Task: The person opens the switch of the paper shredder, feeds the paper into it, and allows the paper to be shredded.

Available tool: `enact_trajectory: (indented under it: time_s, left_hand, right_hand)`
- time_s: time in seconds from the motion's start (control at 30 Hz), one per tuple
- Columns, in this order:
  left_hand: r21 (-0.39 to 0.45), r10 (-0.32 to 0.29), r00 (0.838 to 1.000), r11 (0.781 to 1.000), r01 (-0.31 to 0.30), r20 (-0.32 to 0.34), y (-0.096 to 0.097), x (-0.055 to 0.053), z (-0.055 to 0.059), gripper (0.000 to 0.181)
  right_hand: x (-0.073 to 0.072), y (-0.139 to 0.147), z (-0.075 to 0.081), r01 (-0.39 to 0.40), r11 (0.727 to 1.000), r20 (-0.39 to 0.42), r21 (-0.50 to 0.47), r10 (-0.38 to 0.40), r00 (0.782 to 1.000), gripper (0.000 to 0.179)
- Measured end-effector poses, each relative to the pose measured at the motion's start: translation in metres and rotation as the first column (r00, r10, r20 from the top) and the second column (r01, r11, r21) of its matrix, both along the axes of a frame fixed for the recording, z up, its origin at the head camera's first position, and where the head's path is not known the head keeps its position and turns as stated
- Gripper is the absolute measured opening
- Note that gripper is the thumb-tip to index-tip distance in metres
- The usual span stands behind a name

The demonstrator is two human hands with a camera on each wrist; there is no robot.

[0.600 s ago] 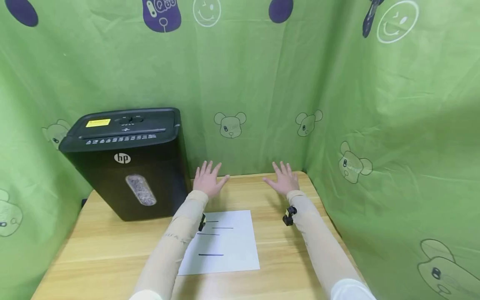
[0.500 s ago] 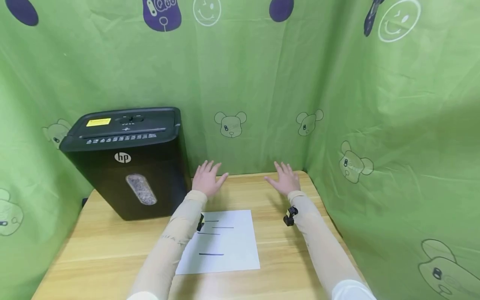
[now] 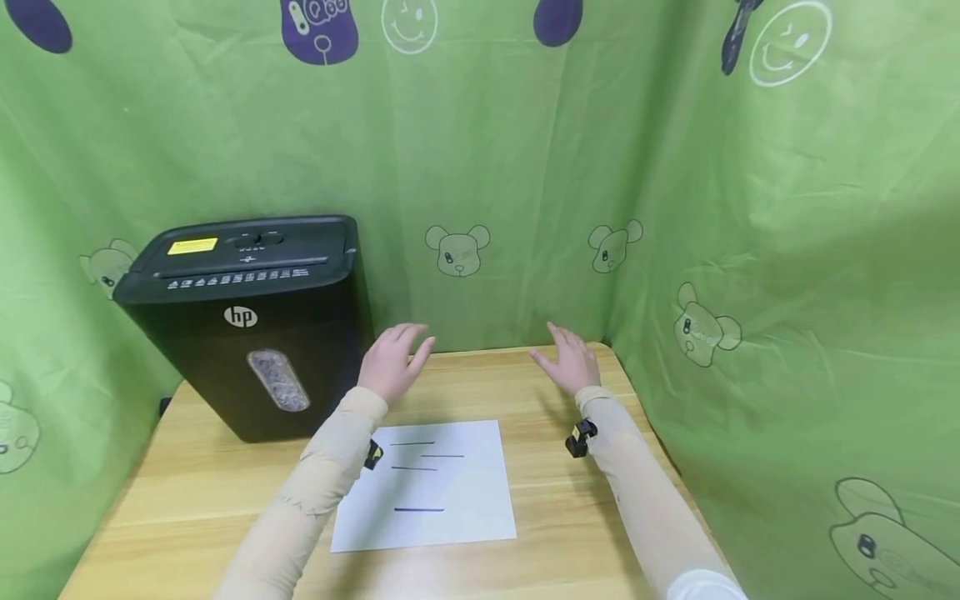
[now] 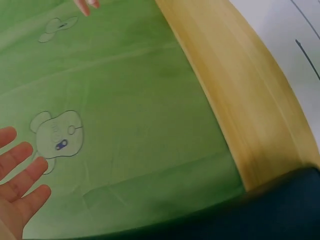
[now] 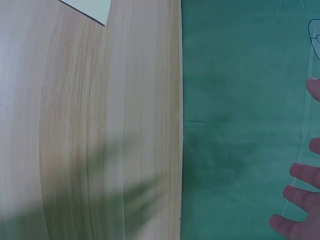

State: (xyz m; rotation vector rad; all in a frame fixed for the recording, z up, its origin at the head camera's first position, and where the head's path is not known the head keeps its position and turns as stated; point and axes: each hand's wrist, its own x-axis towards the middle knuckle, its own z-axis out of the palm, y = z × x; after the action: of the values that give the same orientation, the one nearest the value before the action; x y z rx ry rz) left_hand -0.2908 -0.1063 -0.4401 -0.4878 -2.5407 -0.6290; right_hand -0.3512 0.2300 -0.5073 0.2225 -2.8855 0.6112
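Note:
My left hand (image 3: 392, 363) hovers over the back of the table, just right of the black hp paper shredder (image 3: 247, 350). Its fingers are relaxed and spread, with nothing in them, as the left wrist view shows of the same hand (image 4: 22, 185). Farther right, my right hand (image 3: 572, 364) is held above the back right of the table, thumb apart from the fingers, holding nothing. In the right wrist view its fingers (image 5: 302, 197) reach in from the right edge. Between my forearms lies a white sheet of paper (image 3: 472, 483) marked with several short black lines.
The shredder stands upright at the table's left, with a slot along its top and a window showing shredded bits. Green curtains (image 3: 510, 167) enclose the wooden table (image 3: 555, 517) at the back and sides. A small black camera (image 3: 581, 437) sits on my right wrist.
My left hand has moved left toward the shredder, and its fingers have drawn closer together. The right hand's fingers have also come together, with little shift in place. More of the paper shows.

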Motion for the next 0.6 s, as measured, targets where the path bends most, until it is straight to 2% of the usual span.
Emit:
enact_trajectory:
  time_s: [0.13,0.2,0.3,0.4,0.47,0.6]
  left_hand:
    - [-0.006,-0.007,0.995,1.000,0.006,-0.100,-0.011,0.012,0.003,0.030]
    - [-0.016,-0.021,0.985,1.000,0.019,-0.171,-0.018,0.016,0.003,0.026]
    - [-0.040,-0.055,0.960,0.998,0.045,-0.276,-0.029,0.023,0.004,0.023]
    - [-0.061,-0.084,0.927,0.996,0.066,-0.365,-0.041,0.029,0.010,0.022]
    - [-0.072,-0.094,0.913,0.995,0.071,-0.398,-0.049,0.033,0.017,0.023]
    - [-0.096,-0.105,0.898,0.993,0.070,-0.428,-0.067,0.041,0.030,0.027]
  right_hand:
    - [0.003,-0.003,0.000,-0.011,1.000,-0.014,-0.026,0.010,1.000,0.076]
    - [0.005,-0.005,-0.001,-0.019,0.999,-0.016,-0.040,0.018,1.000,0.076]
    - [0.005,-0.008,-0.005,-0.028,0.998,-0.023,-0.051,0.027,0.999,0.076]
    - [0.005,-0.010,-0.007,-0.037,0.998,-0.034,-0.055,0.035,0.999,0.075]
    - [0.005,-0.012,-0.008,-0.044,0.998,-0.048,-0.051,0.041,0.998,0.075]
    - [0.004,-0.019,-0.005,-0.062,0.996,-0.064,-0.058,0.058,0.996,0.073]
